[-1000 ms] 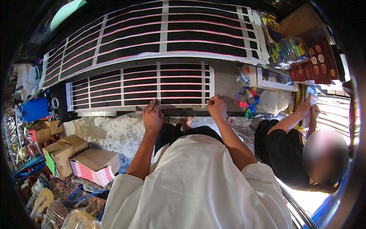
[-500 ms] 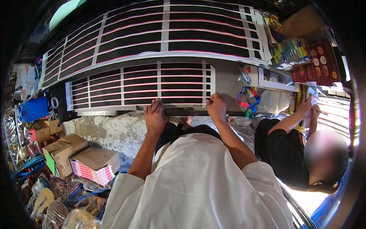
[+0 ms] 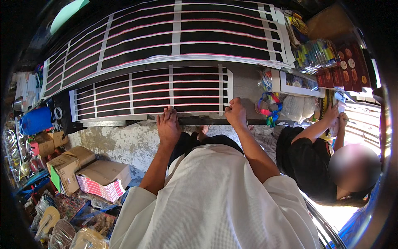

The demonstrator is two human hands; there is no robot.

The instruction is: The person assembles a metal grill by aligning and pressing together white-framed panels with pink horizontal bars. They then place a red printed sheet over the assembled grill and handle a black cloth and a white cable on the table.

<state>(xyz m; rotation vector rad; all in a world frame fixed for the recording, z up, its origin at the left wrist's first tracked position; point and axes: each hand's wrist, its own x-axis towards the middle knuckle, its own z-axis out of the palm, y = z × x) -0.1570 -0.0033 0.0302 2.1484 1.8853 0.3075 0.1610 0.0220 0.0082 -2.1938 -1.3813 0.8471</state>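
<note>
A long sheet (image 3: 151,94) printed with black blocks, white bands and thin red lines lies on the grey table before me. My left hand (image 3: 168,126) rests palm down on its near edge, fingers stretched out over the border. At the near right corner, my right hand (image 3: 236,113) has its fingers curled in and pressed together against the sheet. Whatever the right fingers pinch, if anything, is too small to make out. Behind this sheet lies a bigger stack of similar printed sheets (image 3: 137,39).
Right of the sheet are a multicoloured ribbon roll (image 3: 269,108), a white frame (image 3: 296,86) and a clear pack of markers (image 3: 317,56). A co-worker in black (image 3: 309,166) sits at the right, hands raised. Cardboard boxes (image 3: 103,172) and wrapped goods stand lower left.
The view has shifted very slightly. Both hands stay at the sheet's near edge, the right one still pinched at the corner.
</note>
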